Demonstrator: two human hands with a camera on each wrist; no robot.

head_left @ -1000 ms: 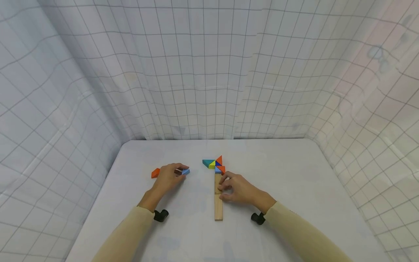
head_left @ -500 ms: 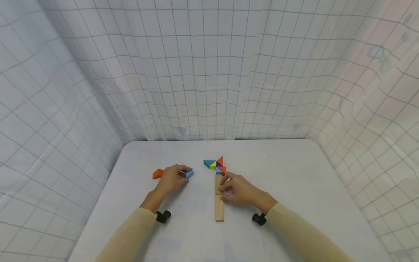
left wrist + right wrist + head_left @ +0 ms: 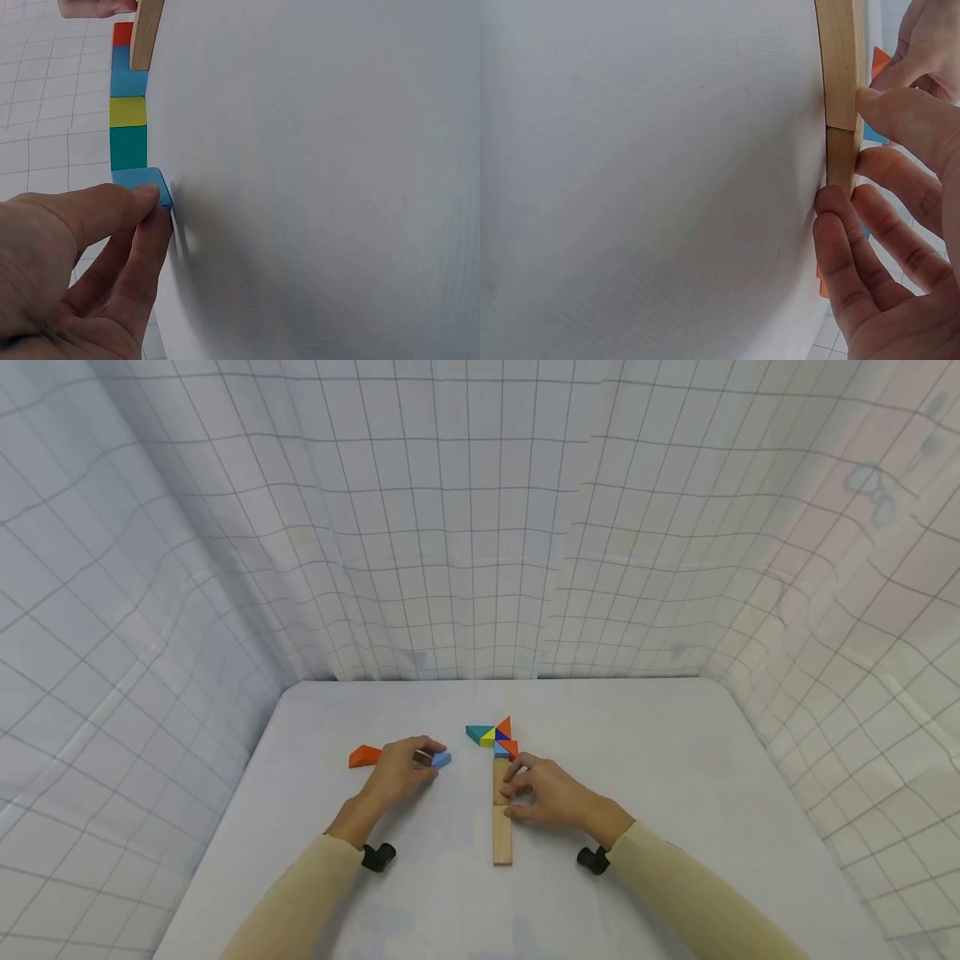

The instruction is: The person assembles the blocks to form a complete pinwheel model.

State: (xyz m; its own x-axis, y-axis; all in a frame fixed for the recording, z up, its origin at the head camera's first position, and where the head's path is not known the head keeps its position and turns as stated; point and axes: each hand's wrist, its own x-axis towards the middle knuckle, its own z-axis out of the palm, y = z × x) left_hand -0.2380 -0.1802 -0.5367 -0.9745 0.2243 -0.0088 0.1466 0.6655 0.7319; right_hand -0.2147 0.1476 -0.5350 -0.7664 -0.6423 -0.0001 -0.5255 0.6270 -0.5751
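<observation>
My left hand (image 3: 401, 770) pinches a light blue block (image 3: 442, 760) between thumb and fingertips, left of the row of pieces. Up close in the left wrist view, thumb and index finger meet on this blue block (image 3: 139, 178). My right hand (image 3: 551, 793) rests with relaxed fingers along the right side of two plain wooden strips laid end to end, the upper strip (image 3: 499, 781) and the lower strip (image 3: 502, 839). In the right wrist view, the thumb touches one strip (image 3: 838, 64) near the joint, and several fingertips touch the other strip (image 3: 841, 154).
At the strips' top end lie coloured blocks: teal (image 3: 478, 732), yellow (image 3: 488, 737), dark blue (image 3: 502, 735), light blue (image 3: 500, 749) and orange-red (image 3: 505, 727). A separate orange block (image 3: 363, 756) lies beyond my left hand. Gridded white curtains (image 3: 450, 527) enclose the white table (image 3: 637, 727).
My left hand has moved a little to the right with the light blue block, and more of the orange block shows behind it. My right hand stays at the wooden strips.
</observation>
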